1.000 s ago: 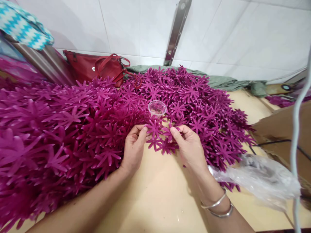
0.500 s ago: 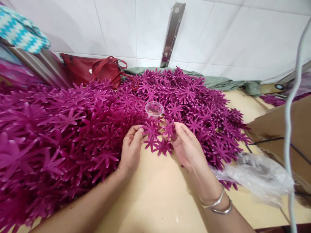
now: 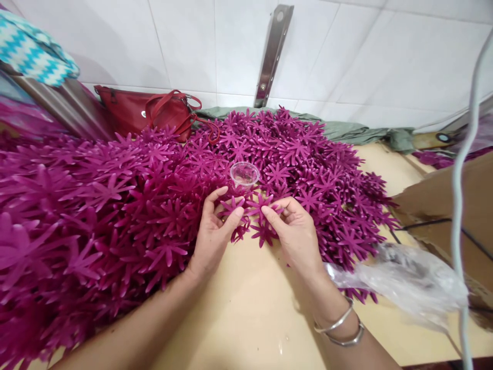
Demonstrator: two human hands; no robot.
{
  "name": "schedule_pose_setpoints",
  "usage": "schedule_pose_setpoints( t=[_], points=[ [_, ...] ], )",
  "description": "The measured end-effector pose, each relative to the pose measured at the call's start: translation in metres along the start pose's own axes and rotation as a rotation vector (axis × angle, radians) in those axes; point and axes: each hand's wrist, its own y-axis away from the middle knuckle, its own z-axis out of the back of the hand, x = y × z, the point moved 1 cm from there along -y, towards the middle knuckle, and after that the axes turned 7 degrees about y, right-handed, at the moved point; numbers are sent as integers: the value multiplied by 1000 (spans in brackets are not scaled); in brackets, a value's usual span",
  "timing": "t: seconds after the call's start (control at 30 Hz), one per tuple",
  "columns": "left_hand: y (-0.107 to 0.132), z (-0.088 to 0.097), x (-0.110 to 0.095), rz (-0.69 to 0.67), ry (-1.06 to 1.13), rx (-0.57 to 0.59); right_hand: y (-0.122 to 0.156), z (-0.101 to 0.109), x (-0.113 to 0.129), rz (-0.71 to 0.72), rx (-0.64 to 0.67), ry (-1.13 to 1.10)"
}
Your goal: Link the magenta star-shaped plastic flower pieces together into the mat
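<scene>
My left hand [image 3: 215, 226] pinches a magenta artificial flower [image 3: 230, 206] between thumb and fingers, with its index finger raised. Beside it, my right hand [image 3: 295, 226] grips another magenta flower piece [image 3: 261, 206] by its petals, thumb on top. The two pieces are close together, and more petals hang just below them. A small clear plastic cup [image 3: 245, 174] sits just beyond my fingertips among the flowers. Large heaps of the same flowers, a left heap [image 3: 154, 205] and a right heap [image 3: 308, 154], flank my hands. Two silver bangles are on my right wrist.
A red handbag [image 3: 134, 110] lies behind the left heap against the tiled wall. At right are a crumpled clear plastic bag [image 3: 412, 282], a cardboard box [image 3: 442, 200] and a hanging grey cable [image 3: 458, 195]. Pale tabletop [image 3: 246, 308] shows between my forearms.
My hands have drawn closer together. My left thumb has moved right over its flower while the index finger lifted, and my right thumb now presses on the petals of its flower.
</scene>
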Motion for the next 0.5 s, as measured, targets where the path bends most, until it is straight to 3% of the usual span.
schedule_pose_setpoints(
  t=[0.2, 0.5],
  points=[
    [1, 0, 1, -12, -177, 111, 5, -5, 4, 14, 141, 57],
    [-2, 10, 9, -38, -10, -102, -1, 5, 6, 59, 27, 170]
  ],
)
